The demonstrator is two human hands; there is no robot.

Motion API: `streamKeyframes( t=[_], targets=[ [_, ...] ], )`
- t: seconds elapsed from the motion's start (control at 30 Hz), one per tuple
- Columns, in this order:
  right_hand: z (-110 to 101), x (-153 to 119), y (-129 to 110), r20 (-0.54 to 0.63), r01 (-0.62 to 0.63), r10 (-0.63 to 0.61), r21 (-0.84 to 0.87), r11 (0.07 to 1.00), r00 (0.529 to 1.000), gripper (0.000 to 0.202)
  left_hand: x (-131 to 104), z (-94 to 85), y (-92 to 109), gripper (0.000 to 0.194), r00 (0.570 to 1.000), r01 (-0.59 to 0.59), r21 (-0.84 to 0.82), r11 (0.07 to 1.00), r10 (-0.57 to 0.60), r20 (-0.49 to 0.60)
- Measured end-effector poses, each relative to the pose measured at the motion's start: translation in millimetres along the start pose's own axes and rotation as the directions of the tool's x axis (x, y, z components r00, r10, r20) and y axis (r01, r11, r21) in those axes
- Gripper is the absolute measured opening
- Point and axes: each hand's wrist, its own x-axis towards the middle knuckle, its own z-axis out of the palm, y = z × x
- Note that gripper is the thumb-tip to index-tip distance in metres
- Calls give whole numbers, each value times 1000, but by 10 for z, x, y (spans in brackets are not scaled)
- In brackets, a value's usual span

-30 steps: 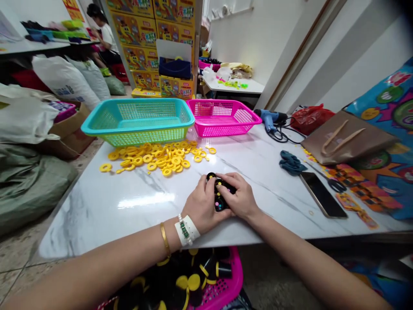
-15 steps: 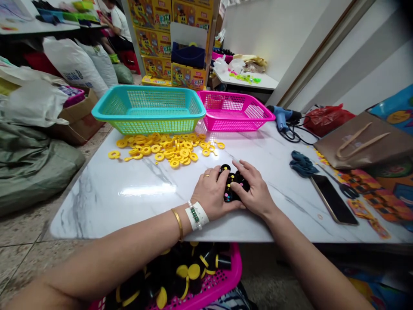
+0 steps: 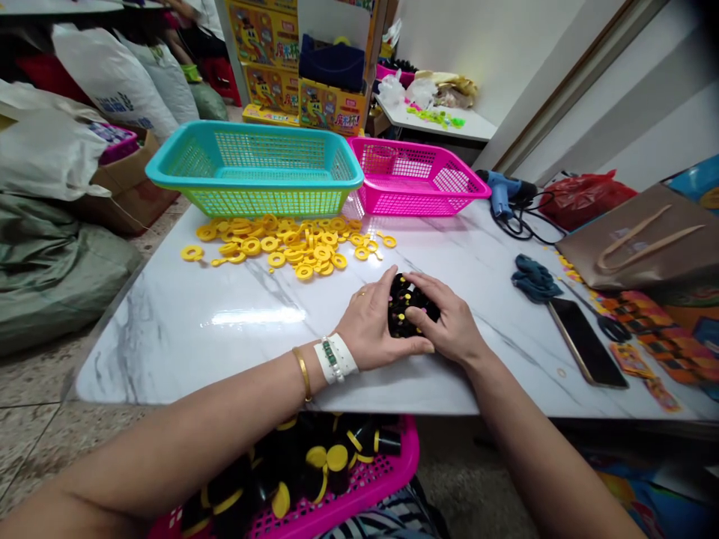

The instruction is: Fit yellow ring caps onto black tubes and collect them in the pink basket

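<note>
A cluster of small black round pieces [image 3: 400, 305], some with yellow or pink dots on top, stands on the white marbled table [image 3: 264, 352] near its front edge. My left hand [image 3: 371, 322] cups it from the left, thumb stretched along the near side. From the right, my right hand [image 3: 454, 322] curves around the same cluster, its thumb lying over the pieces. Both palms hide part of them. Beyond the hands lies a loose heap of yellow ring-shaped caps [image 3: 306, 251]. Below the table edge, a pink basket [image 3: 387, 490] holds black cylinders with yellow lids [image 3: 337, 458].
A turquoise basket [image 3: 255, 183] and another pink basket [image 3: 419, 203] stand at the back. To the right are a blue heat gun [image 3: 501, 196], dark cloth [image 3: 533, 278], phone [image 3: 587, 343], scissors [image 3: 612, 328] and brown bag [image 3: 629, 239]. Sacks [image 3: 112, 78] and a person [image 3: 194, 26] are behind left.
Both hands have shifted slightly and remain around the black pieces, which now sit bunched differently between them. The camera view has tilted down a little.
</note>
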Motion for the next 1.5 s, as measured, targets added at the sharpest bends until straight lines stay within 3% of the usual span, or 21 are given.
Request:
streamKeyframes(
  t=[0.2, 0.3, 0.37, 0.53, 0.67, 0.73, 0.87, 0.9, 0.93, 0.97, 1.03, 1.07, 1.1, 1.17, 1.23, 1.33, 1.43, 1.5],
  targets=[
    [27, -9, -8, -29, 30, -32, -52, 998, 999, 59, -40, -44, 7, 84, 998, 57, -34, 998, -57, 4],
    [28, -26, -28, -19, 53, -56, -105, 993, 998, 67, -59, -56, 10, 88, 999, 34, -3, 999, -34, 6],
    [-4, -40, -37, -37, 47, -50, -64, 997, 998, 68, -71, -115, 1, 93, 999, 37, -82, 996, -36, 13],
    [-153, -138, -38, -267, 62, -24, 134, 989, 963, 54, -190, -378, 15, 74, 969, 209, -297, 932, -238, -62],
    [-206, -290, -4, -392, 13, 79, 227, 974, 917, 41, -409, -448, 77, 53, 971, 221, -219, 950, -235, -39],
    [-195, -378, -10, -462, -41, 161, 259, 965, 872, 36, -502, -409, 93, 53, 982, 180, -100, 979, -186, -47],
    [-88, -612, -225, -671, -148, 282, 251, 957, 686, 25, -567, -297, 80, 43, 996, 83, 79, 993, -81, -29],
    [-43, -686, -327, -685, -149, 279, 244, 958, 673, 21, -567, -285, 69, 39, 997, 72, 98, 993, -70, -20],
    [7, -761, -442, -674, -130, 261, 239, 962, 691, 17, -570, -284, 59, 34, 997, 72, 110, 991, -70, -16],
    [60, -832, -565, -621, -87, 231, 253, 964, 749, 15, -581, -295, 52, 29, 997, 79, 120, 990, -78, -18],
    [169, -939, -807, -392, 3, 131, 324, 946, 911, 13, -637, -343, 48, 24, 995, 96, 141, 985, -92, -36],
    [224, -965, -913, -252, 36, 59, 356, 934, 966, 16, -686, -375, 52, 24, 994, 102, 153, 983, -95, -52],
    [279, -969, -1001, -137, 63, -11, 380, 923, 990, 21, -745, -410, 60, 24, 993, 107, 166, 980, -96, -72],
    [386, -914, -1117, -28, 74, -68, 381, 922, 997, 28, -881, -484, 83, 23, 988, 120, 187, 975, -99, -115],
    [488, -799, -1162, -36, 20, -9, 336, 942, 999, 32, -1007, -565, 104, 23, 986, 130, 199, 971, -105, -133],
    [627, -589, -1169, -35, -49, 59, 236, 970, 998, 36, -1087, -733, 99, 34, 995, 95, 220, 971, -90, -30],
    [739, -446, -1175, -3, 13, -13, 142, 990, 1000, 33, -963, -956, -8, 49, 994, 44, 292, 955, -70, 80],
    [796, -422, -1188, 0, 24, -24, 119, 993, 1000, 31, -773, -1082, -150, 44, 995, 78, 403, 912, -97, 26]
  ],
)
